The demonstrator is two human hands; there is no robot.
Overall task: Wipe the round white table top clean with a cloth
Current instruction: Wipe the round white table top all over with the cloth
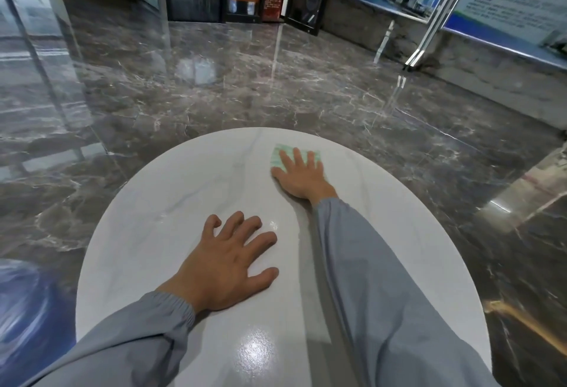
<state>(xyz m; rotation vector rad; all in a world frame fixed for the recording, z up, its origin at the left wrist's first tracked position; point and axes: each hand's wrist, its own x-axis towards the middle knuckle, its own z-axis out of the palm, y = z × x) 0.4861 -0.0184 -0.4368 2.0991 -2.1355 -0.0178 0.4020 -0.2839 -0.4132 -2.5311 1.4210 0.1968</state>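
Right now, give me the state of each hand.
Left hand: open, resting on the round white table top.
Right hand: open, pressing the pale green cloth flat.

Right hand (302, 176) on cloth (280, 156) at table (153, 202) far edge; left hand (227, 267) nearer, flat on it.

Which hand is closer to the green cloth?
The right hand. It lies flat on top of the green cloth, pressing it onto the table top. The left hand rests on the bare table, nearer the person and apart from the cloth.
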